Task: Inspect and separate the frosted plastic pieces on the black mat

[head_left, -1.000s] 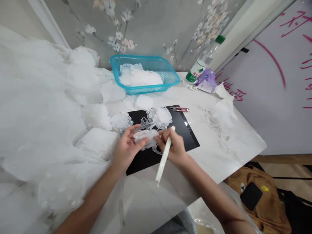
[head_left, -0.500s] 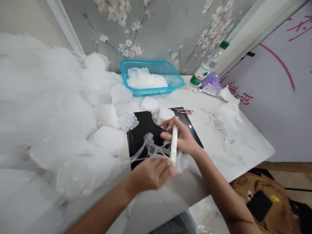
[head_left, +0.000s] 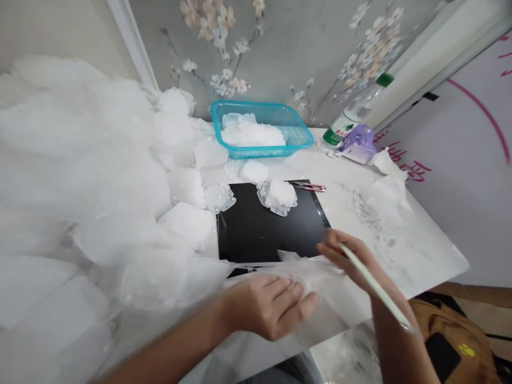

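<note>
My left hand (head_left: pixel 272 306) is low over the table's front edge, fingers curled at a thin translucent white sheet (head_left: pixel 320 282); its exact hold is partly hidden. My right hand (head_left: pixel 354 258) is closed around a slim pale stick-like tool (head_left: pixel 372 282), which slants back toward my forearm. A stretched translucent strip (head_left: pixel 272 264) runs across the near side of a black board (head_left: pixel 260 234). On that board's far part lies a small stack of white pieces with clear, lobed edges (head_left: pixel 278 196).
White translucent pieces (head_left: pixel 100 154) form a big heap on the left. A blue basket (head_left: pixel 262 154) with white pieces stands at the back. Pink-handled snips (head_left: pixel 312 187), a green-capped bottle (head_left: pixel 344 125), a purple packet (head_left: pixel 359 143) and film scraps (head_left: pixel 368 213) lie rightward.
My right hand has moved right and toward me, its pale tool swinging from upright to slanting down right. The translucent scrap between the hands has left the board's middle. The view has shifted slightly.
</note>
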Available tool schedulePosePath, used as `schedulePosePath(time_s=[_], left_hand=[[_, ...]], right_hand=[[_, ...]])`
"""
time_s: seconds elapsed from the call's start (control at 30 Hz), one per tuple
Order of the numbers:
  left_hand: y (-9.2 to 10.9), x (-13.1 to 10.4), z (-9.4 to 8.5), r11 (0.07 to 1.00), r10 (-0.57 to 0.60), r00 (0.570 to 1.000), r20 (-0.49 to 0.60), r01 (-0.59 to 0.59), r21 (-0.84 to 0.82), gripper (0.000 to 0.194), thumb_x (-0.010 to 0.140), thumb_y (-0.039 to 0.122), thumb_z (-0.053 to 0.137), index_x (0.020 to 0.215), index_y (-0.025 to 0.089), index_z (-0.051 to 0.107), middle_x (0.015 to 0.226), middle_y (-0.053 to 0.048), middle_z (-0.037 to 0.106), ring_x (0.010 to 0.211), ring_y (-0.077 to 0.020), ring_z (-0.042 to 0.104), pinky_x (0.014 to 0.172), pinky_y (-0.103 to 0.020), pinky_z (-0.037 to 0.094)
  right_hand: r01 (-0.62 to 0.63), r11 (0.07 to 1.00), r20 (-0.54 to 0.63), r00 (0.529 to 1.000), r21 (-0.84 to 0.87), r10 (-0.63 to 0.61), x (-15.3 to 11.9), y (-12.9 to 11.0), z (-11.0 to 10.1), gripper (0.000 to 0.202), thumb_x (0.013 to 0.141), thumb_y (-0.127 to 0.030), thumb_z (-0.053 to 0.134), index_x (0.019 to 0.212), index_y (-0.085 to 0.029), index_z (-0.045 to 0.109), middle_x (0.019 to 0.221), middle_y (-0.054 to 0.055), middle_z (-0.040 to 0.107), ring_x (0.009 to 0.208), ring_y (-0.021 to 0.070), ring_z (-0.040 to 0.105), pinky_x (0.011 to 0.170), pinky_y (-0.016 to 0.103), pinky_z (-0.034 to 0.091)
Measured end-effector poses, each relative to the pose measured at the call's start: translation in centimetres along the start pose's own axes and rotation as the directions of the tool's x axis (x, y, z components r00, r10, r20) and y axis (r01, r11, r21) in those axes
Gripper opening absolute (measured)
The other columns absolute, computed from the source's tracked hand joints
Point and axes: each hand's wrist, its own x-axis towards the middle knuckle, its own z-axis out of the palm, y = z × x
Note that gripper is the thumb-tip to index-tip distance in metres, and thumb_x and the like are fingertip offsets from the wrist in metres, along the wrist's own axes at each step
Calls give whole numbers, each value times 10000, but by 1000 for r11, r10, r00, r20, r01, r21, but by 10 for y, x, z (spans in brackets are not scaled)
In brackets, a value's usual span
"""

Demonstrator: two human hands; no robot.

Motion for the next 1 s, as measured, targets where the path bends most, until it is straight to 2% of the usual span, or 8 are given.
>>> schedulePosePath(time_s=[0.13,0.3,0.5,0.63,0.77,0.83,0.9,1.0], left_hand=[[2,12,-10,994,-82,978,191,93,-50,129,860,146,538,943,103,626,870,-66,689,884,-177,646,708,-283,522],[-11,18,-40,943,-322,816,481,323,83,462,830,118,500,1290,153,491,1384,-106,498,1302,-280,420,1038,-460,349],[-61,1,-50,836,-527,549,649,471,281,362,821,108,498,1163,180,591,1017,-89,672,793,-249,617,687,-372,431],[-68,7,-48,881,-446,658,607,441,170,239,895,183,429,773,182,634,879,-74,643,820,-244,581,704,-374,419],[-59,17,-55,879,-359,792,494,465,-108,164,912,181,422,931,198,585,1062,-50,645,1082,-223,559,908,-366,417],[-54,22,-59,854,-382,827,412,486,-184,170,911,151,418,1019,207,536,1043,-34,656,1056,-194,581,931,-340,420],[-48,26,-63,841,-434,846,309,504,-197,163,909,139,407,1007,227,503,914,-8,661,855,-165,619,803,-299,462],[-42,31,-70,808,-514,830,215,553,-202,111,918,159,398,919,249,463,647,49,552,529,-112,502,539,-239,403]], right_hand=[[-123,859,-342,938,-496,-63,-18,34,-40,361,813,-455,573,634,-222,364,480,-53,320,454,112,269,459,249,262],[-303,624,-423,905,-720,-48,-27,62,-66,324,817,-484,459,644,-235,345,471,-12,382,438,156,325,479,279,244],[-467,552,-535,844,-691,44,-25,57,-61,360,821,-545,449,660,-227,402,509,20,444,481,185,400,483,282,256],[-403,650,-625,767,-644,-143,-25,45,-42,352,826,-539,520,695,-221,444,644,58,551,658,231,528,563,312,350],[-136,902,-773,577,-411,-265,-26,23,-18,341,791,-425,652,728,-226,382,800,75,635,790,236,607,750,374,452],[133,959,-623,736,-250,-264,-25,7,-2,375,765,-390,694,776,-235,353,987,103,657,949,253,617,837,405,465],[282,959,-222,933,-32,-282,-21,-8,15,391,745,-372,719,856,-239,368,1218,127,598,1144,268,552,928,427,442],[254,965,49,965,57,-257,-6,-14,31,386,749,-301,723,846,-234,356,1315,121,540,1187,260,517,937,407,431]])
